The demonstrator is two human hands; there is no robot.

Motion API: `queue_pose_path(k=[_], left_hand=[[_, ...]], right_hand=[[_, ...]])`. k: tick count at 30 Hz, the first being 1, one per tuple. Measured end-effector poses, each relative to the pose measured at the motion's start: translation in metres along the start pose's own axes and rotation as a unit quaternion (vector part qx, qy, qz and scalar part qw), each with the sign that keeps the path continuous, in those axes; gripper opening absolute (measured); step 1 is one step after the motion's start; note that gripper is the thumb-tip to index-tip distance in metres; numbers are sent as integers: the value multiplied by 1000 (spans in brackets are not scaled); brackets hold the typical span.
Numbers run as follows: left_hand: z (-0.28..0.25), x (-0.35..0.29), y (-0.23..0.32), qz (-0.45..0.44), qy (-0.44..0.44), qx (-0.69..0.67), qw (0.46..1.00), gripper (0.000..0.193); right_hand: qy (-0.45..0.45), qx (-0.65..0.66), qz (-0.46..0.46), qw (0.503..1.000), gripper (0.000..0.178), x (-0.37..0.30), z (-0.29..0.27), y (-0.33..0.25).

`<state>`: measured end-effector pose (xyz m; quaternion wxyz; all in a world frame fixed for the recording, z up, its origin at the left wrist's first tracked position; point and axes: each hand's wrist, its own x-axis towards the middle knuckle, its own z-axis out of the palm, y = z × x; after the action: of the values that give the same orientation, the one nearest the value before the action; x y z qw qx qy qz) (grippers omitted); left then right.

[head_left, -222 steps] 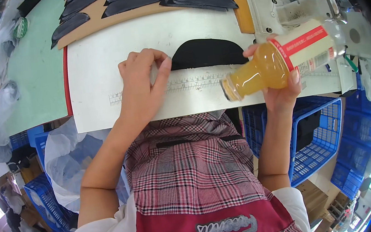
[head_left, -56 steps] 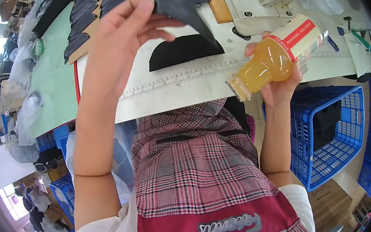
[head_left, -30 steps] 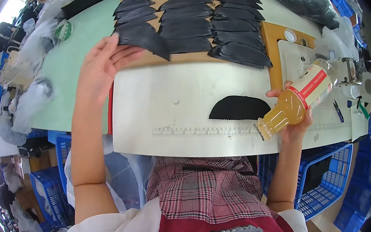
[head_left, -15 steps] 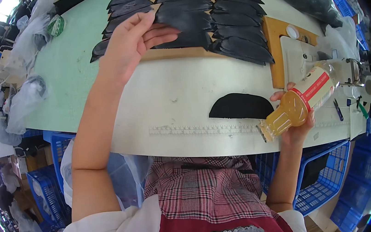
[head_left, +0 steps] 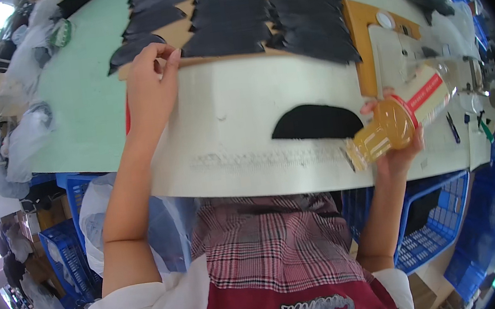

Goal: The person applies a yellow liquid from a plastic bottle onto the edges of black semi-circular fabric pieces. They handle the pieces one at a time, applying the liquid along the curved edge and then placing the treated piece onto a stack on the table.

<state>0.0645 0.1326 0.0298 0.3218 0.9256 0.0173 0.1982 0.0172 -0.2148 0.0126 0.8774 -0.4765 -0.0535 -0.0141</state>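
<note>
My right hand is wrapped round a clear plastic bottle with a red and cream label. Amber liquid fills its lower end, and its neck points down to the left, beside a black half-moon piece lying flat on the white table. My left hand is at the near left edge of a tan board, its fingers curled and thumb and fingertips close together, by the lowest left of the black curved pieces. What those fingers hold, if anything, is hidden.
Overlapping black pieces lie in rows on the board. A ruler scale runs along the table's near edge. At right are a tan wooden frame, a sewing machine and snips. Blue crates stand below the table.
My left hand has moved left and down from over the middle rows to the board's left edge, its fingers now curled. My right hand still holds the bottle, slightly higher in the picture.
</note>
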Motion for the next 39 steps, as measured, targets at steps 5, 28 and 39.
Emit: queue_pose_path(k=[5,28,39], left_hand=[[6,-67,53,-12,-145,-75,986,13],[55,-99,77,53,-38,-124,990,6],[54,-100,75,42,-56,-99,993,6]], right_hand=[[-6,-72,17,997,77,6,11,-7],[-149,-561,-228,782,36,-2,98,0],[89,-596,-172,779,40,-22,6,-67]])
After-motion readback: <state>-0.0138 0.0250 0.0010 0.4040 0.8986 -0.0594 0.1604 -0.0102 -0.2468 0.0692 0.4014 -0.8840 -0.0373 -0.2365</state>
